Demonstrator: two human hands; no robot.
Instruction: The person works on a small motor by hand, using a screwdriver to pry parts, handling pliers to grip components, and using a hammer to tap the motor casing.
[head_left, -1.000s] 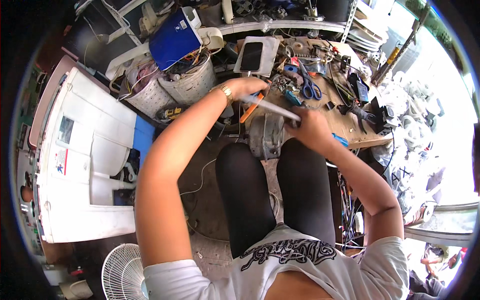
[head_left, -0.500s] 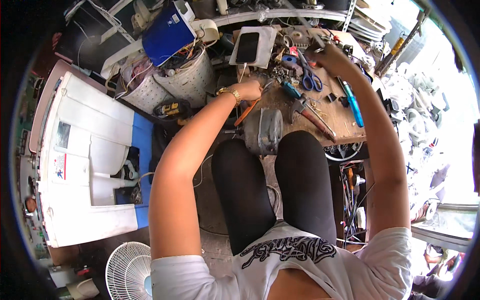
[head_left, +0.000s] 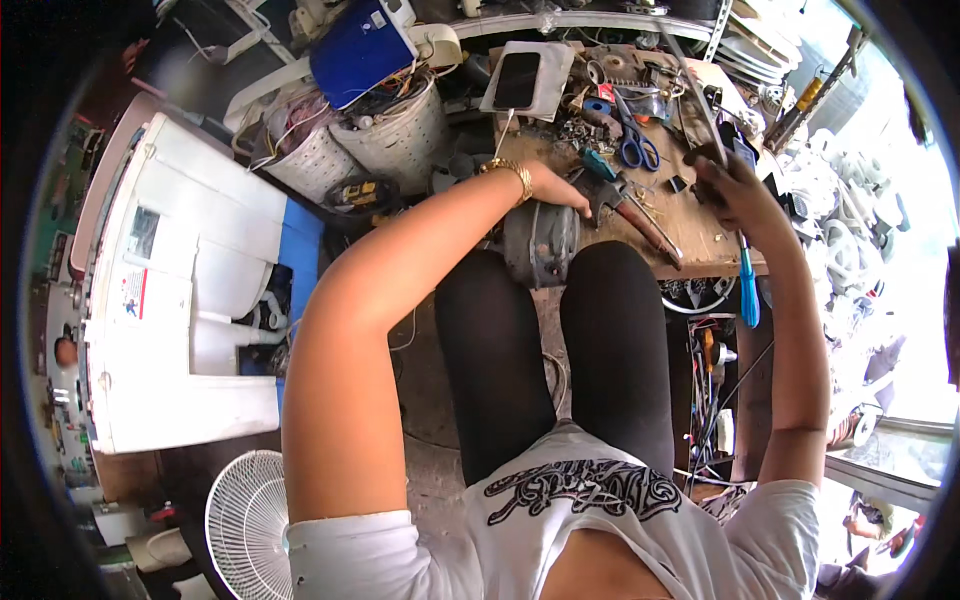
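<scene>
A white washing machine (head_left: 170, 300) and a floor fan (head_left: 245, 520) are seen at far left, with two wire-filled baskets (head_left: 395, 135) beyond. At the centre, a grey electric motor (head_left: 540, 245) is propped between the knees at the near edge of the wooden workbench (head_left: 690, 225), and it is steadied by the left hand (head_left: 555, 188), whose fingers are laid over its top; how tightly they are curled cannot be told. A wooden-handled tool (head_left: 645, 222) now lies loose on the bench just right of the motor, where a second ago a long tool was held across the motor by both hands. Blue-handled scissors (head_left: 635, 148) lie farther back. The right hand (head_left: 735, 185) has been moved away to the right side of the bench, and its fingers are closed around a small dark object that is too blurred to identify; a blue screwdriver (head_left: 747, 290) hangs at the bench edge just below it. The shift suggests a change of tool, with the motor kept in place.
</scene>
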